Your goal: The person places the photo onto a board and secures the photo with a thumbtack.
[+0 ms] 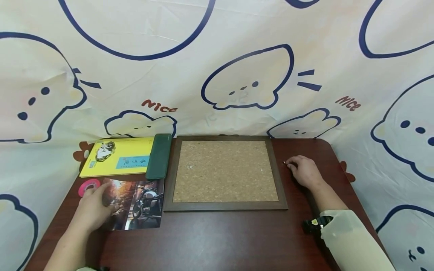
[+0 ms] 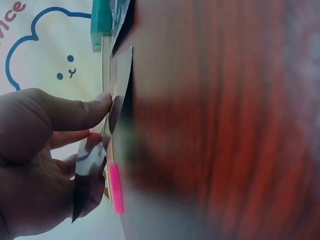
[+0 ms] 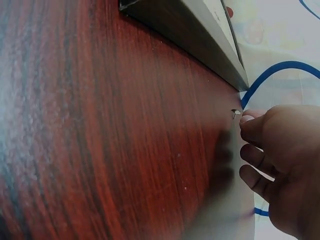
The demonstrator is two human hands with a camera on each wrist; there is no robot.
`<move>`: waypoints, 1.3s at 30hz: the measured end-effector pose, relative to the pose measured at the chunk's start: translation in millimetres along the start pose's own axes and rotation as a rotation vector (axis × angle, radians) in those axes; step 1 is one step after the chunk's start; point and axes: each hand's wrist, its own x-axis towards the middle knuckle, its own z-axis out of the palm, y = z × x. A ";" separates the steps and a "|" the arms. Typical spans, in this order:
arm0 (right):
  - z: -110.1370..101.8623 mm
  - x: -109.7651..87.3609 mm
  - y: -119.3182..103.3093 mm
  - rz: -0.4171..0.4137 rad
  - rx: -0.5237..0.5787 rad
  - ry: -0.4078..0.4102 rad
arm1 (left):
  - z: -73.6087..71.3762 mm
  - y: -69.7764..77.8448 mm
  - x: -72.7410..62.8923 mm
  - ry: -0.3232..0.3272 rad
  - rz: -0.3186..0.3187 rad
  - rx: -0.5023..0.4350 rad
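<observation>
We mark this as early: the corkboard (image 1: 225,171) has no print on it. Left hand (image 1: 93,207) has thumb and fingers clamped on the autumn print (image 1: 122,190), left of the board beside the motorcycle print (image 1: 147,203). Right hand (image 1: 304,172), right of the board, seems to pinch a tack (image 3: 235,114). Done: both picked up, we judge. Left: neither is on the cork yet.

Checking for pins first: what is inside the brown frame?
Inside the brown frame is a cork panel with small pale marks; nothing visibly pinned there. Whatever lies behind the panel is covered and cannot be seen.
</observation>
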 end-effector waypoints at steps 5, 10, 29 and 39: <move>-1.3 0.6 -1.9 0.006 0.012 -0.002 | -1.0 -4.1 -1.1 0.034 0.031 -0.012; -3.4 -0.8 -5.7 0.030 0.022 -0.005 | -3.4 -6.5 -2.1 0.051 0.044 -0.047; -4.7 -1.1 -15.9 -0.016 0.033 0.053 | -29.2 12.4 -7.5 0.081 0.034 -0.253; -1.5 2.9 -24.5 -0.016 0.065 0.074 | -24.8 32.7 -0.7 0.042 0.080 -0.363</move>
